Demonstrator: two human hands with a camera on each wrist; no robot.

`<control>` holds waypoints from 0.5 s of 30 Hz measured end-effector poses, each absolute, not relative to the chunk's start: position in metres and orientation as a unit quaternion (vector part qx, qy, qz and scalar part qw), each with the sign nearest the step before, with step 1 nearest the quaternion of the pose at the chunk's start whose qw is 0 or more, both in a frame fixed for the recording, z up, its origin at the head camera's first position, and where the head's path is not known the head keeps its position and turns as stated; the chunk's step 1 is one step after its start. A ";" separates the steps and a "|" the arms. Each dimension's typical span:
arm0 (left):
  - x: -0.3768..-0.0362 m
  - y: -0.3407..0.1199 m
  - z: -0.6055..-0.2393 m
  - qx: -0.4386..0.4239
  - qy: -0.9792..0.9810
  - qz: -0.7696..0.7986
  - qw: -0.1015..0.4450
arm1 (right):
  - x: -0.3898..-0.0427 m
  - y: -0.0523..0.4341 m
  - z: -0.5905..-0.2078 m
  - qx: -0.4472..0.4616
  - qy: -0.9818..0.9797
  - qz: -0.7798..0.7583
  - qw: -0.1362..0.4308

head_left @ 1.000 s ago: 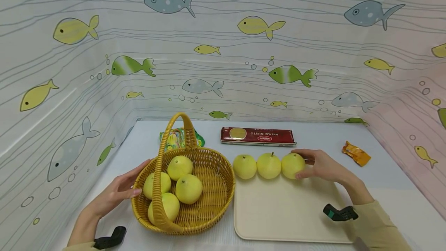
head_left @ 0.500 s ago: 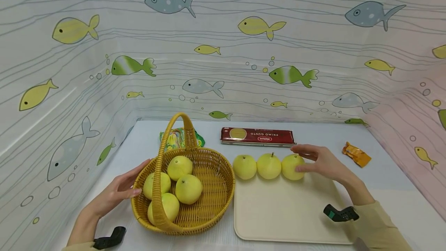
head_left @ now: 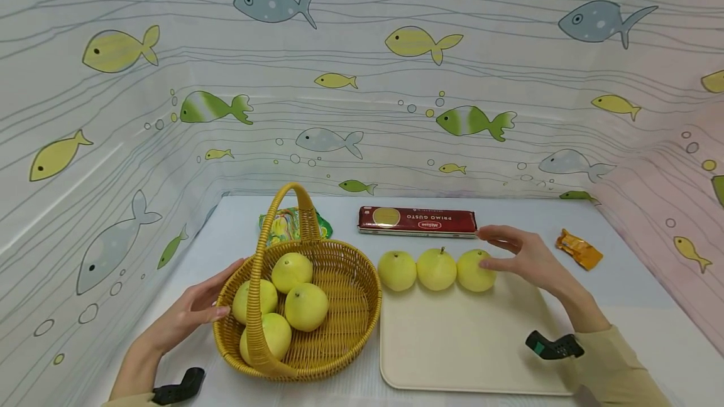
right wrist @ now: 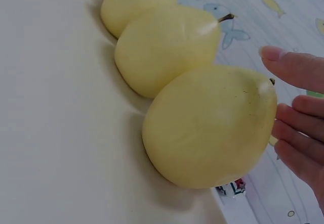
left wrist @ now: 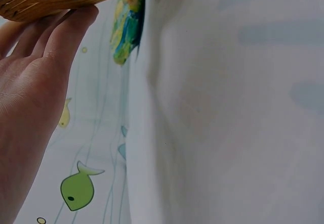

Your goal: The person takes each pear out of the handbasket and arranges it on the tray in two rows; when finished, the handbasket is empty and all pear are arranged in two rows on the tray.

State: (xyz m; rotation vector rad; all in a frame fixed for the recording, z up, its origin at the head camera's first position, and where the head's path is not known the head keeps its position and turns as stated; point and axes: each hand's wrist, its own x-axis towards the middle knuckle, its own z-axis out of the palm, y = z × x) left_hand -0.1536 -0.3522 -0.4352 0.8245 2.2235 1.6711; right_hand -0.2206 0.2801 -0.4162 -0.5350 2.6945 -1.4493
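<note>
At the left, a wicker basket (head_left: 347,306) with an arched handle holds several yellow pears (head_left: 307,306). My left hand (head_left: 183,316) rests against the basket's outer left side, its fingers extended along the wall; the left wrist view shows the fingertips touching the wicker. Three more pears stand in a row along the far edge of a cream tray (head_left: 475,350). Just over the rightmost pear (head_left: 474,274) hovers my right hand (head_left: 526,259), fingers spread and holding nothing. In the right wrist view the thumb stands apart from that pear (right wrist: 207,128).
A dark red Primo Gusto pack (head_left: 418,222) lies behind the pears. Behind the basket is a green, colourful packet (head_left: 285,225). An orange wrapper (head_left: 578,249) lies at the right of the table. Fish-patterned sheeting encloses the sides and back.
My right hand has let go of the rightmost pear and lifted slightly up and to the right. The left hand and the basket have stayed put.
</note>
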 end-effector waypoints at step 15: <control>-0.153 -0.350 -0.432 0.275 0.763 0.572 0.120 | -0.216 0.276 -0.410 -0.165 0.869 -0.465 -0.043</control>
